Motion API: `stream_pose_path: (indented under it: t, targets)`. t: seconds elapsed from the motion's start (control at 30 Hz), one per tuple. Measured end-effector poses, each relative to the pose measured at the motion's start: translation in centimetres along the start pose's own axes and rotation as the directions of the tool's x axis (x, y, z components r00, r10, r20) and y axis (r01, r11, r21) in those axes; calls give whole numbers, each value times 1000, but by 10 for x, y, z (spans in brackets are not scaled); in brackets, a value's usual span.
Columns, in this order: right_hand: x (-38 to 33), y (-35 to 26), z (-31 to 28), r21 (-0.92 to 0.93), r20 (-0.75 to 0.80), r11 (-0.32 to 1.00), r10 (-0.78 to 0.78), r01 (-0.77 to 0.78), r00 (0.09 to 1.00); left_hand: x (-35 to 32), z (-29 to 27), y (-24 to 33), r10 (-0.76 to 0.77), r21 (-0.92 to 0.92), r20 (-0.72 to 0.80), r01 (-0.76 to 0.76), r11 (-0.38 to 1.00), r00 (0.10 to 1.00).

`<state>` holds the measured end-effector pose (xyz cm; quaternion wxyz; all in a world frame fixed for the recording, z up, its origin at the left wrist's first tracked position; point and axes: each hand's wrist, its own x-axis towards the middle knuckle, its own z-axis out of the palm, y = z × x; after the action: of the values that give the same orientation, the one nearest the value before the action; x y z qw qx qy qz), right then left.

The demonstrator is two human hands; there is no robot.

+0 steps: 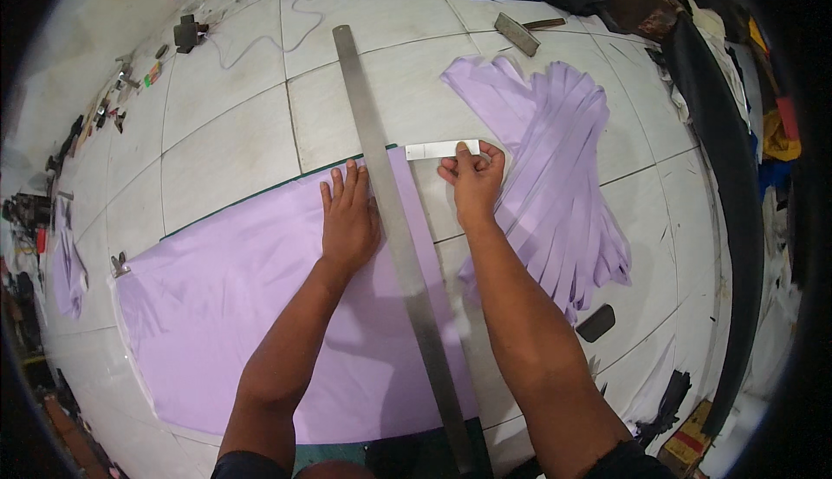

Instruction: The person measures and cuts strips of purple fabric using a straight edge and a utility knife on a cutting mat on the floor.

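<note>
Lilac fabric lies spread over a dark green cutting mat, whose edge shows along the far side and at the bottom. A long metal ruler crosses the fabric near its right edge. My left hand rests flat on the fabric, fingers spread, beside the ruler's left side. Right of the ruler, my right hand pinches a short white strip between thumb and fingers. The strip's left end meets the fabric's far right corner. Whether the strip is card, plastic or metal I cannot tell.
A heap of cut lilac strips lies on the tiled floor to the right. Behind it is a hammer-like tool. A dark oval object sits near my right forearm. A metal clip grips the fabric's left corner.
</note>
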<state>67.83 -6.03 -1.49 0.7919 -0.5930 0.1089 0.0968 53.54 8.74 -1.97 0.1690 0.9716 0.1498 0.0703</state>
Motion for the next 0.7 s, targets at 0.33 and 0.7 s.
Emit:
stream_pose_path:
  t: [0.33,0.7]
  targets:
    - [-1,-5,-3,48,2,999,14,-14,1000,13,-25,-6,89,-92,-17,-90,992,996]
    - [0,-3,-3,59,-10,998,-4,4,1000,51,-1,15,173,128,50,-178,976,984]
